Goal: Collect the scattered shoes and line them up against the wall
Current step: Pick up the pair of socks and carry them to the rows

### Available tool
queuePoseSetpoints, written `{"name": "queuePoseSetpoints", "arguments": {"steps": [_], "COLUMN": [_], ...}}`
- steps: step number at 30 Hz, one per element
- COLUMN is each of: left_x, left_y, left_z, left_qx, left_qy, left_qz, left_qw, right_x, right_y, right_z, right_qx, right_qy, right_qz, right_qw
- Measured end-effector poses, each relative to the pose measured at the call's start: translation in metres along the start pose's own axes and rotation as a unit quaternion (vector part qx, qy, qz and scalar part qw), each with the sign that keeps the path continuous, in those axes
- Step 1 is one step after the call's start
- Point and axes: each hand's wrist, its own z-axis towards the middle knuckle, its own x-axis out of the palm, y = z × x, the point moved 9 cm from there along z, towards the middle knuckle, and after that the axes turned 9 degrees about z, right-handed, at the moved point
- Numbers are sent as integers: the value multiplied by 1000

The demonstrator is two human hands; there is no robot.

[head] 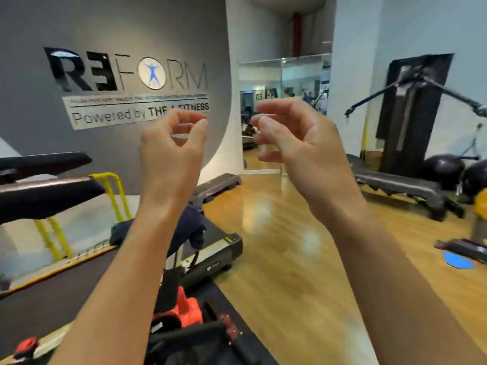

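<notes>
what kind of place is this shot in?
Almost certainly a gym or fitness studio. The wall sign reads "REFORM" with "FITNESS" below it, a treadmill sits at the left, and a cable machine stands at the right wall with dark exercise balls beside it.

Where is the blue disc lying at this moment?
In the head view, the blue disc lies flat on the wooden floor at the far right edge, nearer to the person than the black exercise balls.
</notes>
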Motion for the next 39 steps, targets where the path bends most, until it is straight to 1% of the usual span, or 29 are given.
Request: {"name": "queuePoseSetpoints", "arguments": {"steps": [3,5,11,16,20,25,26,31,39], "left_x": [101,159,333,479,582,705,721,834,1026], "left_y": [-7,-6,11,13,15,39,45,76,136], "left_z": [5,11,44,66,83,97,99,149,208], "left_qx": [8,9,-2,-5,9,27,25,18,-11], "left_qy": [63,91,143,197,221,246,250,235,221], "left_qz": [-44,-73,-155,-184,-197,-171,-166,-124,-130], "left_qw": [997,993,978,963,955,954,954,964,967], "right_x": [-80,-125,-244,-333,-409,-487,-498,-569,-686], "right_y": [-32,-52,-117,-174,-224,-303,-316,-406,-554], "right_z": [19,33,91,143,182,244,253,336,447], "right_qx": [16,21,39,64,68,64,64,85,111], "right_qy": [-57,-81,-132,-175,-208,-199,-195,-177,-138], "right_qz": [-21,-51,-129,-168,-187,-176,-175,-157,-159], "right_qw": [998,995,982,968,958,962,963,968,971]}}
